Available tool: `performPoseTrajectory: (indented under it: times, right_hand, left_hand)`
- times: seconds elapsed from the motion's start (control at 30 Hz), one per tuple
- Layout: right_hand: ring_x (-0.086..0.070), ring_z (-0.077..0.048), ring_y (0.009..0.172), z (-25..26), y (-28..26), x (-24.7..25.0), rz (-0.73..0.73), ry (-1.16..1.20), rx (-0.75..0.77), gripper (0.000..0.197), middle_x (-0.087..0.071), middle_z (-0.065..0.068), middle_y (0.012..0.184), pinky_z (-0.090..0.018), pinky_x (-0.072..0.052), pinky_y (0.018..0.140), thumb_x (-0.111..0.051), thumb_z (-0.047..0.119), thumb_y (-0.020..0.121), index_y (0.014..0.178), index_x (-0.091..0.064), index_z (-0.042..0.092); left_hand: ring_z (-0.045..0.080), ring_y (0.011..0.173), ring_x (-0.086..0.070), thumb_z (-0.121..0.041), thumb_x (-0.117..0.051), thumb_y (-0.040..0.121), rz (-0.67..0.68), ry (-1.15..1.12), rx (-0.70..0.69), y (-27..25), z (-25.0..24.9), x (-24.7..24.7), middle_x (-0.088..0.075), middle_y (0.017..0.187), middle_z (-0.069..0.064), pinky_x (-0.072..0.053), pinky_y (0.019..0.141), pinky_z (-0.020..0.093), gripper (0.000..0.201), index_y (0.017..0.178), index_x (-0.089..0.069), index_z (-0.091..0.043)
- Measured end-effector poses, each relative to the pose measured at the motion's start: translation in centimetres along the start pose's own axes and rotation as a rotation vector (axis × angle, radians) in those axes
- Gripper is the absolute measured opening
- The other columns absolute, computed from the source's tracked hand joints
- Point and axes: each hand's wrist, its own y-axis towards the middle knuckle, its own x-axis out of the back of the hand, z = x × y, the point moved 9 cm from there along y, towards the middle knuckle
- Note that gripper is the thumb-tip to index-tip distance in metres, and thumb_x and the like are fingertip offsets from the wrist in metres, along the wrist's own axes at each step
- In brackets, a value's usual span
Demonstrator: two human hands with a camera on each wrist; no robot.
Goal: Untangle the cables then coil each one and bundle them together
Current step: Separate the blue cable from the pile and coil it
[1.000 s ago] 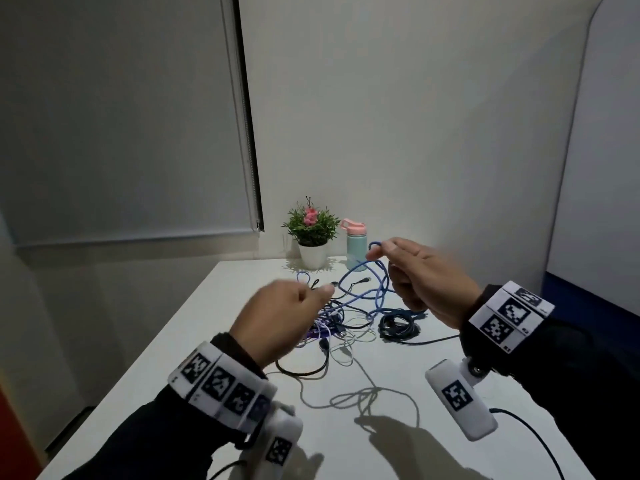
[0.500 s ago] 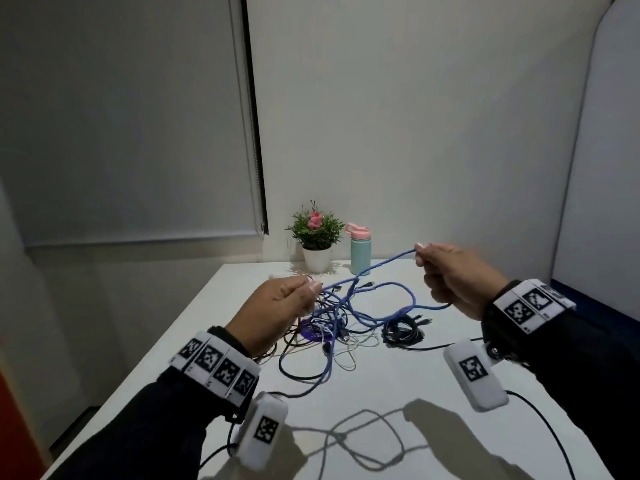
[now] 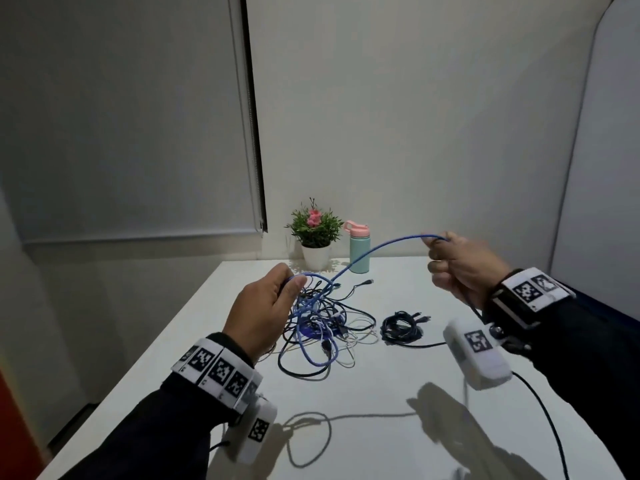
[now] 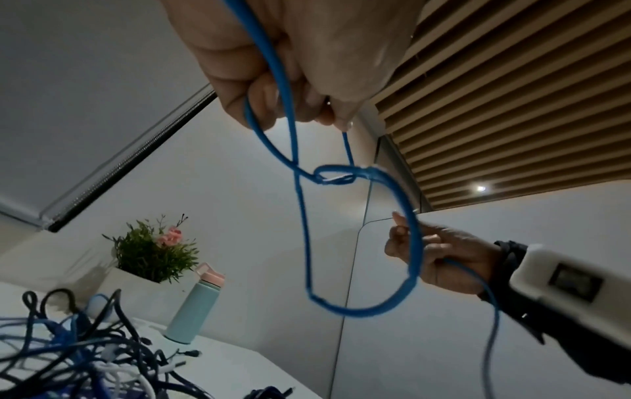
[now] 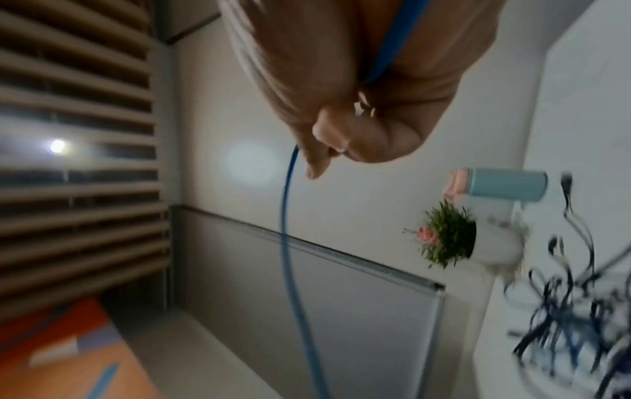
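The hands have drawn further apart than half a second ago; left hand and right hand each pinch the blue cable, now stretched above the tangle on the table.

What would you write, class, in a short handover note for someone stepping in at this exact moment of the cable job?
Left hand: grips the blue cable, a loop of it pinched in the fingers.
Right hand: pinches the same cable farther along, raised above the table; the stretch between the hands arcs in the air.
The rest of the blue cable runs down into the tangle of black, white and blue cables.
Black bundle: already coiled, lying right of the tangle.
Left to do: free and coil the blue cable, then the others, then bundle all together.
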Motion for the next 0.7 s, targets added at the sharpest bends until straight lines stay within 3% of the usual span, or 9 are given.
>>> performPoseTrajectory:
  times: [0.07, 0.13, 0.2, 0.27, 0.33, 0.4, 0.47, 0.53, 0.7]
  right_hand:
    - [-0.027, -0.009, 0.045, 0.1, -0.3, -0.9, 0.113, -0.324, 0.042, 0.025, -0.032, 0.003, 0.06, -0.02, -0.023, 0.039, -0.072, 0.017, 0.086, 0.078, -0.049, 0.021]
    - [-0.042, -0.011, 0.056, -0.4, -1.4, -2.8, 0.263, -0.679, 0.068, 0.026, -0.046, 0.005, 0.069, -0.023, -0.035, 0.049, -0.081, 0.028, 0.079, 0.092, -0.06, 0.02]
    - [-0.058, -0.008, 0.089, -0.9, -2.4, -4.4, 0.332, -0.836, 0.087, 0.06, -0.057, 0.005, 0.105, -0.024, -0.048, 0.078, -0.08, 0.049, 0.071, 0.121, -0.057, 0.023]
    - [-0.052, -0.005, 0.102, 1.7, -3.3, -5.6, 0.184, -0.974, 0.391, 0.061, -0.048, 0.003, 0.118, -0.018, -0.042, 0.09, -0.073, 0.051, 0.076, 0.127, -0.053, 0.021]
    - [-0.051, 0.001, 0.076, 5.2, -5.7, -7.5, 0.034, -1.079, 0.766, 0.022, -0.055, 0.007, 0.091, -0.008, -0.037, 0.069, -0.071, 0.04, 0.086, 0.097, -0.061, 0.023]
    - [-0.054, 0.0, 0.06, 4.7, -6.1, -9.4, 0.136, -1.238, 0.704, 0.029, -0.058, 0.007, 0.063, -0.014, -0.033, 0.052, -0.064, 0.044, 0.09, 0.071, -0.06, 0.022]
    - [-0.06, -0.001, 0.059, 1.7, -6.1, -10.9, 0.336, -1.366, 0.457, 0.041, -0.067, 0.003, 0.065, -0.025, -0.045, 0.056, -0.059, 0.054, 0.09, 0.074, -0.067, 0.017]
    - [-0.063, -0.005, 0.069, 0.0, -6.7, -11.8, 0.411, -1.34, 0.358, 0.044, -0.071, 0.004, 0.077, -0.025, -0.048, 0.065, -0.062, 0.06, 0.085, 0.087, -0.071, 0.017]
    - [-0.057, -0.012, 0.073, -1.1, -6.5, -12.0, 0.358, -1.341, 0.399, 0.007, -0.064, 0.008, 0.078, -0.012, -0.038, 0.059, -0.064, 0.024, 0.09, 0.09, -0.068, 0.017]
  left_hand:
    - [0.011, 0.056, -0.044, -0.042, -0.047, 0.103, 0.003, -0.025, 0.016, 0.0, -0.1, -0.3, -0.05, 0.058, -0.013, -0.032, 0.054, 0.028, 0.034, 0.076, -0.041, -0.021]
    - [0.012, 0.057, -0.04, -0.041, -0.045, 0.104, 0.002, -0.069, 0.027, 0.2, -0.4, -0.7, -0.044, 0.056, -0.007, -0.031, 0.055, 0.031, 0.034, 0.076, -0.04, -0.021]
    - [0.012, 0.057, -0.038, -0.039, -0.043, 0.105, 0.009, -0.087, 0.043, 0.5, -0.8, -1.1, -0.04, 0.058, -0.007, -0.031, 0.056, 0.034, 0.034, 0.076, -0.038, -0.023]
    - [0.01, 0.056, -0.037, -0.037, -0.04, 0.107, 0.013, -0.103, 0.065, 0.8, -1.0, -1.5, -0.038, 0.059, -0.008, -0.031, 0.056, 0.036, 0.034, 0.074, -0.036, -0.028]
    - [0.007, 0.055, -0.036, -0.036, -0.037, 0.108, 0.01, -0.151, 0.103, 1.1, -1.1, -1.9, -0.039, 0.063, -0.009, -0.031, 0.057, 0.036, 0.034, 0.074, -0.037, -0.03]
    - [0.007, 0.055, -0.033, -0.037, -0.037, 0.108, -0.004, -0.296, 0.17, 1.1, -1.1, -2.4, -0.04, 0.066, -0.005, -0.032, 0.058, 0.035, 0.033, 0.077, -0.041, -0.027]
    - [0.012, 0.054, -0.032, -0.036, -0.038, 0.108, -0.016, -0.535, 0.256, 0.8, -1.2, -3.0, -0.038, 0.065, -0.003, -0.031, 0.053, 0.034, 0.033, 0.079, -0.043, -0.019]
    - [0.009, 0.05, -0.027, -0.034, -0.037, 0.109, 0.0, -0.789, 0.328, 0.5, -1.9, -3.8, -0.036, 0.06, -0.007, -0.026, 0.045, 0.026, 0.033, 0.08, -0.043, -0.019]
    - [0.008, 0.044, -0.024, -0.032, -0.042, 0.107, 0.091, -1.18, 0.388, -0.2, -4.1, -5.1, -0.032, 0.059, -0.005, -0.024, 0.042, 0.022, 0.028, 0.082, -0.042, -0.019]
